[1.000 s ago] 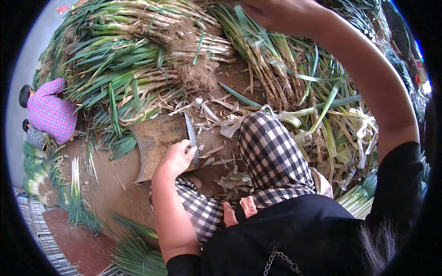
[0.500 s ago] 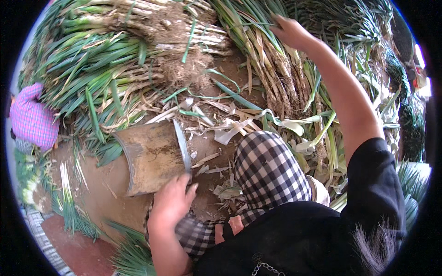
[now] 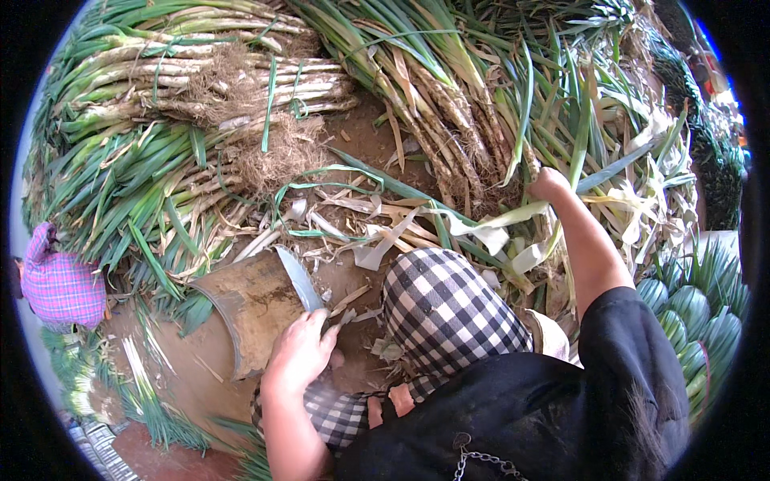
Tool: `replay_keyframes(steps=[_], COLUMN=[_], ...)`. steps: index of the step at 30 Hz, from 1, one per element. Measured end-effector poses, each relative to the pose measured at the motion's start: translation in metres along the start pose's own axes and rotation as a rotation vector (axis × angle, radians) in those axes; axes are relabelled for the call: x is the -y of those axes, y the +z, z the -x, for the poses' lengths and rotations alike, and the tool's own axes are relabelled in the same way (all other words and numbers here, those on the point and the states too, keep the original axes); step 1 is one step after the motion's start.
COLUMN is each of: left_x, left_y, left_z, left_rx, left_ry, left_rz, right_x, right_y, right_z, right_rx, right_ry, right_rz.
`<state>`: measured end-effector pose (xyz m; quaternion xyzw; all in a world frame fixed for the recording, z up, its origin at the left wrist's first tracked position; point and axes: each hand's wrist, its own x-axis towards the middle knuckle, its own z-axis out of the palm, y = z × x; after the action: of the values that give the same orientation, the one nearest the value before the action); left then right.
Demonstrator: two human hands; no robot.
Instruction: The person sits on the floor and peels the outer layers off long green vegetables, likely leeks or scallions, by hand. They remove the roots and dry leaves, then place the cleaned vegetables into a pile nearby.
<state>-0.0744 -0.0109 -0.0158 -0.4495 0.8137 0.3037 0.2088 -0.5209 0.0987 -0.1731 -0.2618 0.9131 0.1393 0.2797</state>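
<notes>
My right hand (image 3: 550, 184) is closed around the lower end of a green onion (image 3: 523, 112), whose leaf rises away from the hand. Left of it lie several long green onions (image 3: 439, 148) with soil on their stems and roots. My left hand (image 3: 301, 353) is loosely bent, its thumb apart from the fingers, above my checked left knee. Its fingertips are close to the blue-grey edge (image 3: 298, 279) of a curved tan board (image 3: 250, 301); whether they touch is unclear. Nothing shows in that hand.
Tied green onion bundles (image 3: 184, 76) are heaped at the far left. Peeled leaves (image 3: 393, 240) litter the ground before my checked knee (image 3: 449, 309). A person in a plaid shirt (image 3: 64, 284) is at the left edge. More green bundles (image 3: 694, 321) lie at right.
My right hand has come back toward me from the far pile and closed on a green onion. My left hand has stayed near the board. The view has shifted right.
</notes>
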Motion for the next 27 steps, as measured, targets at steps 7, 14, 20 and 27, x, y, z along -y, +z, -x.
replay_keyframes(steps=[7,14,20,27], left_x=[-0.005,-0.021,-0.014,-0.008], left_y=[0.009,0.006,-0.002,-0.041], left_z=[-0.039,-0.043,-0.033,-0.007], left_rx=[-0.012,-0.027,-0.057,-0.242], left_ry=[0.118,0.101,0.259,0.739], left_rz=[-0.081,-0.007,0.284,1.076], right_x=[-0.069,-0.137,-0.149,-0.087], right_y=[-0.058,-0.116,-0.128,-0.14], right_z=[0.03,0.207,0.319,0.346], right_rx=[0.177,0.034,-0.143,0.227], right_ry=[-0.431,-0.446,-0.512,-0.741], right_rz=[-0.007,-0.786,-1.307,-1.274])
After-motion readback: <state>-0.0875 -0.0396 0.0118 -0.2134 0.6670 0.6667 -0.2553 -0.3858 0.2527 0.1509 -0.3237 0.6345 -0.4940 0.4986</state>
